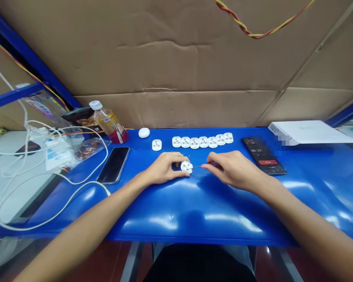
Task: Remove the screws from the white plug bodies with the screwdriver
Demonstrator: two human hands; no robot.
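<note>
My left hand [164, 167] grips a small white plastic piece [186, 167] between thumb and fingers, its face with metal parts turned toward me. In my right hand [233, 168] is a screwdriver [197, 167], its handle mostly hidden by the fingers. The thin metal shaft points left, and its tip meets the face of the white piece. Behind my hands, several similar white pieces [203, 141] stand in a row, and one more white piece [157, 145] lies apart to the left. Tiny bits, too small to name, lie just beyond the held piece.
A dark phone [113, 164] lies left on the blue table [176, 219]; another phone [263, 156] showing a timer lies right. A white box [312, 132], a drink bottle [110, 123] and a white rounded case [144, 132] stand at the back. White cables [73, 182] loop on the left.
</note>
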